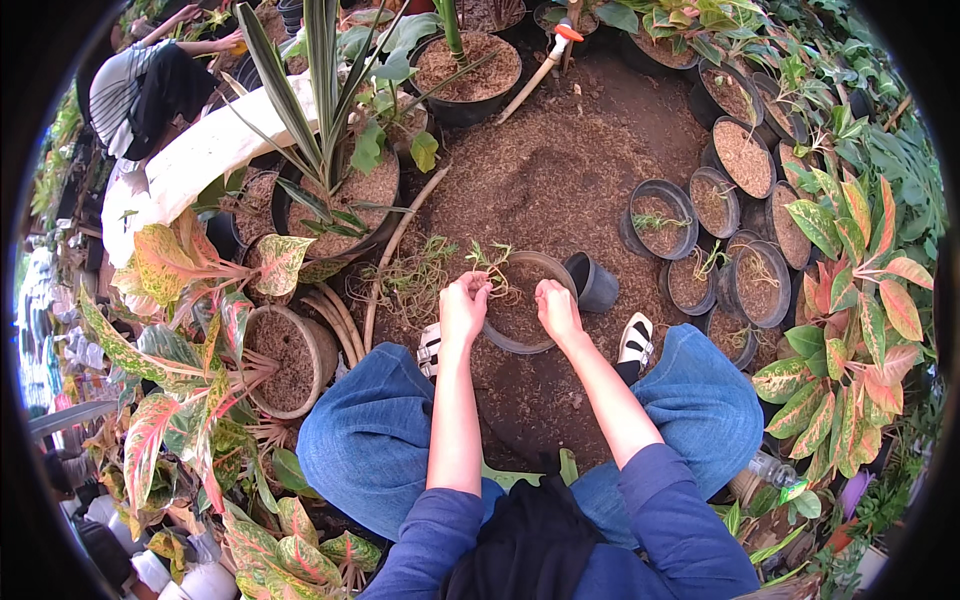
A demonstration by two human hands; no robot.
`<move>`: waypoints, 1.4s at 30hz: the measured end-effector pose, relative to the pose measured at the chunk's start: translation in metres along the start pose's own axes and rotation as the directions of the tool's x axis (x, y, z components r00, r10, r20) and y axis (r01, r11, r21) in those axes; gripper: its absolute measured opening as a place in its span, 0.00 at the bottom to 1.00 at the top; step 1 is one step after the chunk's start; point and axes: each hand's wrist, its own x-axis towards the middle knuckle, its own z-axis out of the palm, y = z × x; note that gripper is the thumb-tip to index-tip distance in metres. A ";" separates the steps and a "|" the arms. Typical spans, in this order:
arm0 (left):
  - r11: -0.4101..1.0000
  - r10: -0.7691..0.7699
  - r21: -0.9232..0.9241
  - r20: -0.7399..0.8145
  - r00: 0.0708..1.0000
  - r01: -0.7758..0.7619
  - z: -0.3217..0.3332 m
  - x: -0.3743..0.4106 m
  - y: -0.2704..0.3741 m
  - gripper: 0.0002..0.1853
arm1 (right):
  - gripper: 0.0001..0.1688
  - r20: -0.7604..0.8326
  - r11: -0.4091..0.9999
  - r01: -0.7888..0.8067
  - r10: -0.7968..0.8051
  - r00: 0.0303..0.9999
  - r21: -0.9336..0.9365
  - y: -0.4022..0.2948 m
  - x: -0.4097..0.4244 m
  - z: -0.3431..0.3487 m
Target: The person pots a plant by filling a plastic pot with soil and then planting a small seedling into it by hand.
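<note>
A small green plant cutting (491, 260) with thin stems is pinched in the fingers of my left hand (465, 304), over the left rim of a wide round pot (517, 346) filled with brown growing medium. My right hand (558, 307) is above the pot's right side, its fingertips drawn together; whether something thin is between them I cannot tell. A heap of similar cuttings with tangled stems (420, 281) lies on the soil left of my left hand. An empty black plastic pot (592, 281) lies tipped on its side, against the round pot's right edge.
Several black pots with small cuttings (660, 217) stand at the right. A hose (397, 240) curves across the soil on the left, beside large potted plants (352, 195). A valve with an orange handle (568, 33) is at the top. Another person (142, 97) crouches at upper left.
</note>
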 end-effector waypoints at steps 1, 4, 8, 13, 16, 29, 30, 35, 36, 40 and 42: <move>1.000 -0.003 -0.009 -0.001 1.000 0.003 0.000 0.000 0.000 0.11 | 0.07 0.027 1.000 -0.019 0.019 0.999 0.000 0.001 0.001 -0.001; 1.000 -0.015 -0.025 -0.007 1.000 0.014 -0.001 0.000 -0.004 0.11 | 0.14 0.134 0.999 -0.040 0.041 0.990 -0.013 -0.005 0.004 -0.002; 1.000 -0.021 0.001 -0.003 1.000 0.021 0.002 0.000 -0.003 0.11 | 0.15 0.201 0.960 0.180 -0.137 0.970 -0.214 -0.005 -0.004 0.015; 0.998 -0.025 0.052 -0.014 1.000 0.026 0.004 -0.001 -0.007 0.10 | 0.15 0.518 0.938 0.063 0.132 0.845 -0.342 -0.020 -0.004 0.020; 0.999 0.003 0.049 -0.027 1.000 -0.001 0.008 0.000 -0.008 0.10 | 0.15 0.340 0.926 0.228 -0.119 0.933 -0.300 -0.007 -0.015 0.025; 0.991 0.036 0.130 -0.019 0.999 -0.033 0.027 0.001 -0.016 0.10 | 0.15 0.422 0.936 0.169 -0.025 0.906 -0.308 -0.016 -0.015 0.017; 0.990 0.039 0.134 -0.017 0.999 -0.036 0.028 0.002 -0.018 0.10 | 0.15 0.430 0.934 0.180 -0.032 0.902 -0.307 -0.016 -0.016 0.015; 0.995 0.074 0.071 -0.013 0.997 -0.073 0.038 0.002 -0.015 0.10 | 0.16 0.396 0.924 0.232 -0.098 0.913 -0.304 -0.011 -0.026 0.011; 0.995 0.093 0.047 -0.016 0.996 -0.092 0.040 0.002 -0.011 0.10 | 0.16 0.404 0.925 0.229 -0.092 0.910 -0.303 -0.009 -0.026 0.009; 0.992 0.112 0.050 -0.005 0.994 -0.112 0.042 0.001 -0.001 0.10 | 0.16 0.400 0.923 0.222 -0.083 0.913 -0.314 -0.007 -0.027 0.008; 0.988 0.121 0.101 -0.003 0.993 -0.120 0.040 0.001 -0.003 0.10 | 0.15 0.406 0.923 0.213 -0.070 0.911 -0.319 -0.009 -0.026 0.008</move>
